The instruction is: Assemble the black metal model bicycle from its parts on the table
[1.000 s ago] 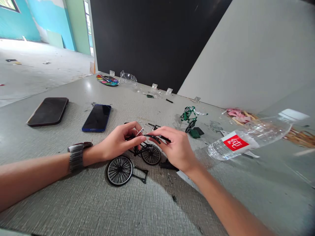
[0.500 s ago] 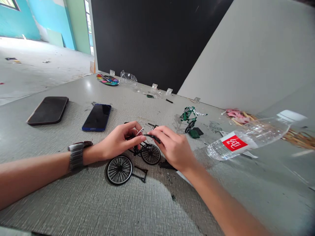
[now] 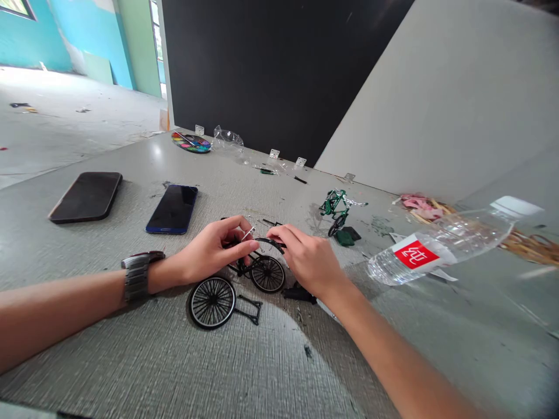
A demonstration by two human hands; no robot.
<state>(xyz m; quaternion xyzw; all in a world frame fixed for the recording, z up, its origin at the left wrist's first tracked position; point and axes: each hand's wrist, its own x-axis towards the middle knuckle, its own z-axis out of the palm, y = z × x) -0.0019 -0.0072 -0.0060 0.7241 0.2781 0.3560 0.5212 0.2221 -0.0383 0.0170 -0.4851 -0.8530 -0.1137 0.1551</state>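
My left hand (image 3: 216, 249) is closed around the frame of a black model bicycle, most of it hidden by the fingers. A spoked wheel (image 3: 268, 273) sits on that bicycle, below and between my hands. My right hand (image 3: 309, 261) pinches one end of a thin curved black mudguard (image 3: 267, 241), which arches just above the wheel. A loose spoked wheel (image 3: 212, 302) lies on the table nearer to me, with a small black bracket-like part (image 3: 251, 312) beside it. Under my right wrist lies a black piece (image 3: 299, 293) whose kind I cannot make out.
A green model bicycle (image 3: 335, 207) stands behind my right hand. To the right is a clear water bottle (image 3: 441, 250) with a red label. Two phones, one black (image 3: 89, 196) and one blue (image 3: 172, 208), lie left. A paint palette (image 3: 191, 142) sits farther back.
My right hand has shifted slightly right, and the mudguard now shows more of its curve over the wheel. My left hand has stayed in place.
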